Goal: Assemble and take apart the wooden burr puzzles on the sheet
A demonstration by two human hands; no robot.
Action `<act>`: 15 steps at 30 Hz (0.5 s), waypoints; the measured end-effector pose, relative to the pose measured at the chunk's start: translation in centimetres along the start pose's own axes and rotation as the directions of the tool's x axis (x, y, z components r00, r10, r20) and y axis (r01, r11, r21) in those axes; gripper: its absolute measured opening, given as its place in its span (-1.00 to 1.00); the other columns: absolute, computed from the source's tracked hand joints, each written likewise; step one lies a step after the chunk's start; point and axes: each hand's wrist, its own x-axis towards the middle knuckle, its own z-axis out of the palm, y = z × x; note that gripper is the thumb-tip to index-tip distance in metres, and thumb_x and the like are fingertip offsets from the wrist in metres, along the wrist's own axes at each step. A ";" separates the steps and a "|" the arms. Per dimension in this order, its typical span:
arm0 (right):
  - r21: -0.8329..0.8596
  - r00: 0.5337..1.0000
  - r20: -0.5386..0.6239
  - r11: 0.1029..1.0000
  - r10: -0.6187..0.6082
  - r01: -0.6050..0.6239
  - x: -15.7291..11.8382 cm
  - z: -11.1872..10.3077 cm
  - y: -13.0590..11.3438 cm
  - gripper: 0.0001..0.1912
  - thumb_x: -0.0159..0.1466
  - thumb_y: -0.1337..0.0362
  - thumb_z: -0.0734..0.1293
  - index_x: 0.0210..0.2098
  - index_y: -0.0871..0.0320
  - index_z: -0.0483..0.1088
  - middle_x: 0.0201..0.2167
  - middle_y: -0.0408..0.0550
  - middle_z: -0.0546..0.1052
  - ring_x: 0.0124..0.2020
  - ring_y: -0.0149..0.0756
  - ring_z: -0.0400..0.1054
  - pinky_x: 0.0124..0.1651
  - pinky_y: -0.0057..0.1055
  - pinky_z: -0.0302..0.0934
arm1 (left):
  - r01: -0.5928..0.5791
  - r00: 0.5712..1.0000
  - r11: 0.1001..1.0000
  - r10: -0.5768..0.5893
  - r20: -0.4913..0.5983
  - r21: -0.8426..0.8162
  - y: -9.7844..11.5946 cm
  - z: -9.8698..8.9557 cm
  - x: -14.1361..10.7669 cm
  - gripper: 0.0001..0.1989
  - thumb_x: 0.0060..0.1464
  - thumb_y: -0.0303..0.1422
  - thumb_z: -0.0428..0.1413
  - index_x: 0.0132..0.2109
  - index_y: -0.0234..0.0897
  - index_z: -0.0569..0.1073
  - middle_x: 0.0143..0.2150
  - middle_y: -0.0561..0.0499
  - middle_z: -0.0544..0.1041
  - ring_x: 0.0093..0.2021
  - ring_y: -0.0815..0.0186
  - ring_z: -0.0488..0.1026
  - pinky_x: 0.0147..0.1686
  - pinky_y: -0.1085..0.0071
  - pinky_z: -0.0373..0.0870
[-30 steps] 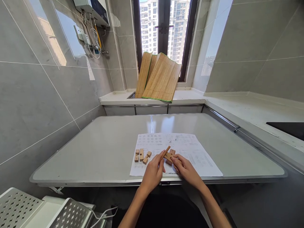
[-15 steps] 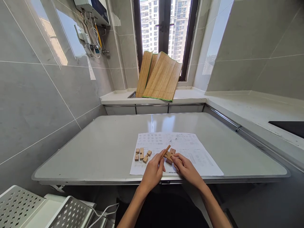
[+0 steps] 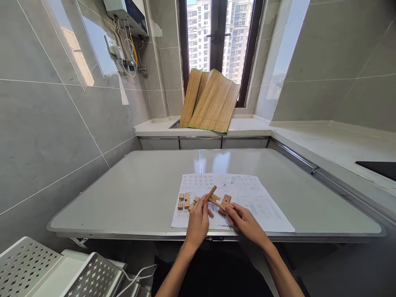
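Note:
Between the fingers of my left hand [image 3: 198,222] is a slim wooden bar [image 3: 211,192], tilted up to the right. My right hand [image 3: 246,222] pinches the right end of a notched wooden puzzle piece [image 3: 219,203]. Its other end meets or passes behind the bar near my left fingers; I cannot tell whether the two are joined. A reddish wooden block with a hole [image 3: 227,199] lies just behind my right fingertips. Left of my left hand, several lighter notched wooden blocks [image 3: 187,200] sit on a printed paper sheet [image 3: 262,206], one partly hidden by that hand.
The sheet lies at the front edge of a white folding table [image 3: 123,198]. A bamboo mat [image 3: 213,103] leans on the window ledge behind. White perforated racks [image 3: 93,274] stand low at the left, with a white cable [image 3: 139,278]. A stone counter [image 3: 334,140] runs along the right.
My left hand and its bar have shifted slightly left, in front of the loose blocks. The notched piece's cutout now shows more, and the reddish block is less covered. The view has shifted slightly.

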 end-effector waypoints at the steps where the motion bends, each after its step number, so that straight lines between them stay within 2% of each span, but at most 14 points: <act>1: -0.013 1.000 0.000 1.000 0.000 0.000 0.0 0.0 0.1 -0.47 0.40 -0.23 0.17 -0.31 0.12 0.37 -0.61 -0.23 0.31 -0.59 -0.38 0.10 -0.46 -0.40 0.02 | -0.002 1.000 1.000 0.002 0.001 0.004 0.1 0.0 0.0 -0.59 0.43 -0.28 -0.12 0.28 -0.21 0.42 -0.36 -0.02 0.56 -0.25 0.18 0.53 -0.03 0.21 0.40; 4: 0.003 1.000 -0.002 1.000 -0.005 0.005 0.0 0.1 0.5 -0.47 0.41 -0.22 0.15 -0.33 0.11 0.35 -0.65 -0.24 0.31 -0.62 -0.40 0.08 -0.48 -0.40 0.02 | -0.015 0.999 1.000 0.015 0.029 0.015 0.2 -0.1 -0.1 -0.57 0.44 -0.27 -0.13 0.31 -0.23 0.38 -0.38 -0.02 0.56 -0.29 0.20 0.51 -0.09 0.24 0.42; 8: 0.042 1.000 0.024 0.999 -0.016 0.015 0.0 0.2 0.5 -0.47 0.43 -0.20 0.15 -0.24 0.15 0.39 -0.57 -0.15 0.48 -0.65 -0.43 0.11 -0.49 -0.40 0.03 | -0.049 0.994 0.998 0.046 0.099 0.029 -0.1 0.2 -0.3 -0.53 0.44 -0.27 -0.12 0.40 -0.18 0.26 -0.38 0.00 0.54 -0.31 0.24 0.50 -0.12 0.28 0.43; 11: 0.042 0.999 0.014 0.999 -0.035 0.035 -0.1 0.2 0.3 -0.48 0.43 -0.19 0.16 -0.26 0.15 0.39 -0.55 -0.13 0.52 -0.65 -0.44 0.13 -0.47 -0.40 0.08 | -0.053 0.993 0.998 0.048 0.107 0.039 -0.7 0.5 -0.6 -0.49 0.45 -0.26 -0.14 0.46 -0.15 0.14 -0.36 0.01 0.55 -0.37 0.28 0.47 -0.20 0.30 0.47; 15: 0.067 0.999 0.015 0.997 -0.051 0.050 0.0 0.2 0.3 -0.49 0.43 -0.18 0.16 -0.28 0.13 0.37 -0.56 -0.15 0.50 -0.65 -0.44 0.12 -0.46 -0.41 0.08 | -0.124 0.986 0.992 0.121 0.114 0.017 -0.9 0.5 -0.8 -0.46 0.46 -0.28 -0.17 0.50 -0.06 0.00 -0.18 -0.03 0.60 -0.32 0.31 0.48 -0.25 0.32 0.53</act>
